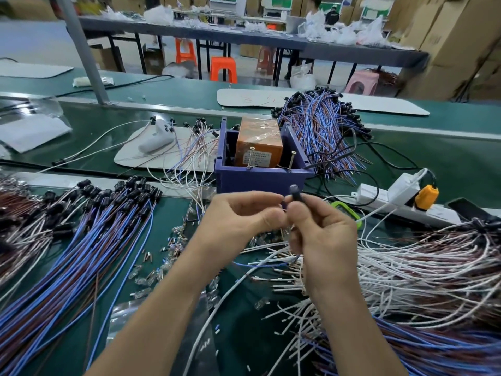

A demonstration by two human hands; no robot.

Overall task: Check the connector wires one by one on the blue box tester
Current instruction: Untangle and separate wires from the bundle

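Note:
The blue box tester (pixel 260 177) stands on the green bench at the centre, with an orange block (pixel 259 143) inside and two screws sticking up at its front rim. Just in front of it my right hand (pixel 322 234) pinches a black connector (pixel 295 195) on a wire that trails down under the palm. My left hand (pixel 241 221) has curled fingers meeting the same connector from the left. The wire's lower part is hidden by my hands.
Bundles of blue and brown wires with black connectors lie at the left (pixel 89 240) and behind the box (pixel 322 131). White and brown wires (pixel 420 270) pile up at the right. A white power strip (pixel 401 202) with an orange plug sits right of the box.

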